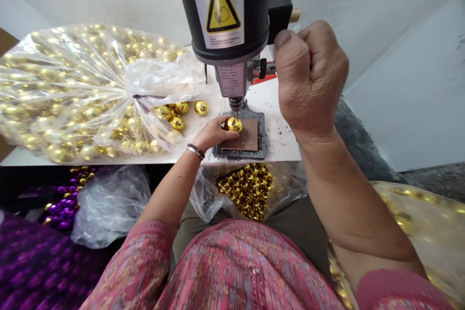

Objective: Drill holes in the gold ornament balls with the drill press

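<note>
A shiny gold faceted ball [234, 125] is pinched between the thumb and fingers of my left hand [217, 133]. It sits over a brown board [248, 138] on the grey base of a drill press [232, 81], right under the thin bit. Whether the bit touches the ball I cannot tell. My right hand [311, 77] is closed in a fist around the feed handle at the machine's right side; most of the handle is hidden by the fingers. Several loose gold balls [177, 122] lie to the left of my left hand.
A large tied clear bag of gold balls [72, 97] covers the table's left side. Below the table edge, an open bag of small gold pieces [249, 191] rests at my lap. Purple balls [65, 208] lie lower left, and another filled bag [428, 227] stands lower right.
</note>
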`<state>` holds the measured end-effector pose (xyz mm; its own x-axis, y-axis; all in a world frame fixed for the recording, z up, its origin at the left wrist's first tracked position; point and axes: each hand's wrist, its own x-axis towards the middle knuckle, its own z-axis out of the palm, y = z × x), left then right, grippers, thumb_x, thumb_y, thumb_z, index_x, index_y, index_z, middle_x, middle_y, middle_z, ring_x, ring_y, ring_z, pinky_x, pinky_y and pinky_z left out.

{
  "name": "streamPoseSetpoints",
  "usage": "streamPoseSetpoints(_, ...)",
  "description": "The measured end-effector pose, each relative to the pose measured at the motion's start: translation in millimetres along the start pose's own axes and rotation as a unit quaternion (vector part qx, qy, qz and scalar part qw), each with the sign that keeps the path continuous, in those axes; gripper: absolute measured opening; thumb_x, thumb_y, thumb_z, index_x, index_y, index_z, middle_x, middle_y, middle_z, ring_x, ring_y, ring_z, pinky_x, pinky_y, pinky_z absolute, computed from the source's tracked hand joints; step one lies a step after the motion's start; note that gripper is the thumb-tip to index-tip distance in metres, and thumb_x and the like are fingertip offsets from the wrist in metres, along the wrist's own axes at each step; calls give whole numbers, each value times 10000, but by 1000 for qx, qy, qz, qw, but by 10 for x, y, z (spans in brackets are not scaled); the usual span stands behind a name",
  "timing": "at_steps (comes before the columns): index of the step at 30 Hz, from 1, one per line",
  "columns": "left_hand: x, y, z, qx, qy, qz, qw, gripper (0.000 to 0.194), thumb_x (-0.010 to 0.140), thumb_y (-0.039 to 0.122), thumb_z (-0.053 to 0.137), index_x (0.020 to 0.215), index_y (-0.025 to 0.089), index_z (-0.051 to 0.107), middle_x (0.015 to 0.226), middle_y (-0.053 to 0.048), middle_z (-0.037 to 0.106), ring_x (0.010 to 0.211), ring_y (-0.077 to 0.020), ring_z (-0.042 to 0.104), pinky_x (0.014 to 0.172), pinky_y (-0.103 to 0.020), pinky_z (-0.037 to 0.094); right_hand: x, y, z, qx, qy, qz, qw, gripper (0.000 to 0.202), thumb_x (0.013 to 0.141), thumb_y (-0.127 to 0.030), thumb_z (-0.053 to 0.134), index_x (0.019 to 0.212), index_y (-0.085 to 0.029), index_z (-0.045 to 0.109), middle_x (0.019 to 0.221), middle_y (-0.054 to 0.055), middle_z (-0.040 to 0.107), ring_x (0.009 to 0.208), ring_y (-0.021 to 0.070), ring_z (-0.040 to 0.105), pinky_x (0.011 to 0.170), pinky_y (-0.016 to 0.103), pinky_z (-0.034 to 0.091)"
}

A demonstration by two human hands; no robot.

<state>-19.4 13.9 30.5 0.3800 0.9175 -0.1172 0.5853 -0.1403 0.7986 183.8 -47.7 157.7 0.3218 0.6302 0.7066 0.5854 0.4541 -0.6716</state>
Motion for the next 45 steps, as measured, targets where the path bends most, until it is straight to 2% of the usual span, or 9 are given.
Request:
streamPoseSetpoints(4,10,65,16,53,-11,24,998,441,739,258,851,1170,176,808,981,-23,788,939,-218,701,897,-321,583,53,14,-13,12,3,-13,1000,493,1023,-418,621,714,-246,277,669,-53,275,686,75,250,724,213,429)
streamPoseSetpoints(10,12,140,132,97,35,49,993,597,686,219,926,1268,164,811,1286,-103,774,1259,-300,687,1172,-410,539,82,41,-13,-1,5,-12,1000,505,1015,-461,592,699,-244,263,651,-55,293,675,71,263,746,218,448)
streamPoseSetpoints(15,7,77,198,-7,-9,15,1000,680,743,231,929,1394,127,761,1225,-89,814,1111,-270,745,1069,-407,608,65,56,-16,12,13,-34,999,462,1018,-537,527,731,-244,314,662,-46,371,684,63,304,701,212,433)
streamPoseSetpoints(18,2,37,229,-24,7,0,1000,775,744,227,938,1481,126,719,1303,-98,818,1143,-270,757,1093,-401,603,14,72,-24,31,13,-37,999,459,1044,-555,524,762,-222,382,675,-47,445,666,44,372,686,205,397)
streamPoseSetpoints(22,2,3,262,-23,10,-12,1000,845,752,211,929,1549,100,672,1364,-123,811,1199,-284,762,1137,-411,588,-126,135,-27,36,21,-54,998,455,1065,-531,547,776,-198,436,677,-61,431,649,20,396,671,186,375)
streamPoseSetpoints(27,16,-47,302,-38,11,4,999,771,748,212,914,1490,148,713,1297,-73,830,1164,-272,769,1089,-396,606,-309,280,-23,-2,31,-111,993,501,1079,-597,499,789,-190,529,686,-35,503,638,47,429,635,226,402)
streamPoseSetpoints(31,16,-53,317,-33,12,14,999,647,755,217,891,1384,152,758,1195,-49,830,1102,-264,762,1023,-369,606,-421,369,-22,-14,31,-104,994,511,1088,-635,465,841,-199,566,715,-33,528,642,55,466,643,240,404)
streamPoseSetpoints(36,-2,-17,306,-22,10,34,999,483,761,243,868,1232,176,784,1048,-17,805,993,-248,740,901,-330,594,-536,434,0,-13,37,-88,995,441,1105,-581,473,889,-213,581,734,-31,477,663,55,458,682,251,415)
streamPoseSetpoints(45,-9,-1,341,-35,14,34,999,400,766,213,844,1156,173,761,1017,-14,791,951,-235,724,900,-336,574,-689,592,147,-22,116,-118,986,358,1107,-502,491,912,-226,607,761,-8,520,685,88,480,678,283,413)
